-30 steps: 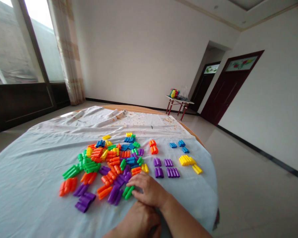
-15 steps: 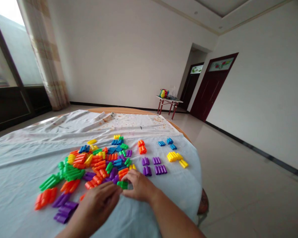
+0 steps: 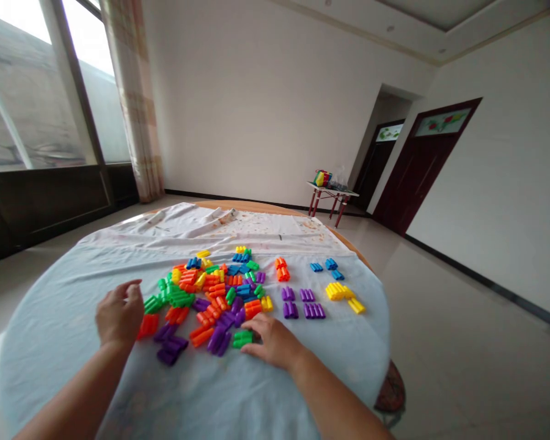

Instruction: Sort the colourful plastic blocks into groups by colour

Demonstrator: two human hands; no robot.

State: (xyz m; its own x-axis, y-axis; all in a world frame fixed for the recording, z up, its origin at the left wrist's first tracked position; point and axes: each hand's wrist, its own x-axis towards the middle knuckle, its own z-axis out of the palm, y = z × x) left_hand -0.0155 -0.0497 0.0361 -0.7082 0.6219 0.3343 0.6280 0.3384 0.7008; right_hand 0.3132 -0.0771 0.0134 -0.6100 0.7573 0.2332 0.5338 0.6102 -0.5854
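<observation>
Head view, green block: lies on the cloth-covered bench (image 3: 201, 397), at the near right edge of the mixed pile (image 3: 217, 304); a green block (image 3: 242, 340) made of joined tubes.
Right hand: the right hand (image 3: 272, 339) brackets the block's right end, thumb on the near side, fingers on the far side; cannot tell whether this grip presses or only rests.
Holding it well: a light pinch across the tubes should keep the block from rolling or twisting.
Left hand: the left hand (image 3: 119, 313) is over the pile's left edge, thumb and forefinger spread, nothing visible between them.
Green cluster: the green cluster (image 3: 179, 298) is near those fingertips; picking one piece from its outer side would probably disturb fewer neighbours.
Crowding: purple tubes (image 3: 219, 340) lie just left of the green block, so lifting seems safer than sliding leftward.
</observation>
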